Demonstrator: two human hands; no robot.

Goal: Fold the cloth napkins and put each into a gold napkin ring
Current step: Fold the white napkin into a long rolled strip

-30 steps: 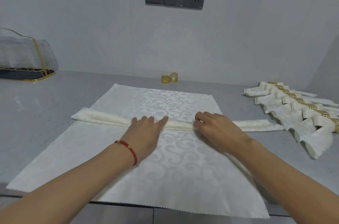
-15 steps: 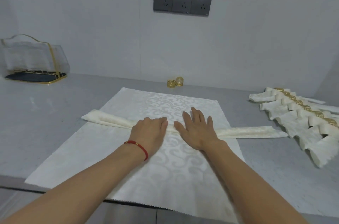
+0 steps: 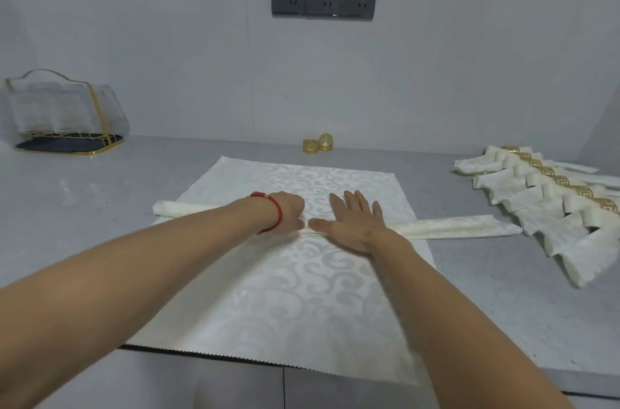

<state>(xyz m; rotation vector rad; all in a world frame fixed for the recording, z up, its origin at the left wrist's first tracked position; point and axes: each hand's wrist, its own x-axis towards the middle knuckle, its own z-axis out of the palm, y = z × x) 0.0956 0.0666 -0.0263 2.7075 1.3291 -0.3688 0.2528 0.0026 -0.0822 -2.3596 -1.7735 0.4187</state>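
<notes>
Two hands pressing on one long rolled napkin, itself stretched across a flat patterned cloth spread on the grey counter, largest thing in view; near edge of that cloth hanging over the counter's front edge. Roll running left to right across the far half of the cloth, both ends sticking out past the cloth's side edges onto bare counter; middle stretch hidden under the hands. Right hand flat, fingers spread, palm down on the roll at the cloth's centre; left hand, red cord at the wrist, curled over the roll just left of it, thumb side touching the right hand's thumb; whether anything is pinched there, cannot tell. Right of the cloth, well apart, a row of finished napkins, each banded in gold, overlapping. Left of the cloth, far off, a gold-trimmed clear holder. Beyond the cloth's far edge, against the wall, two loose gold napkin rings, side by side.
</notes>
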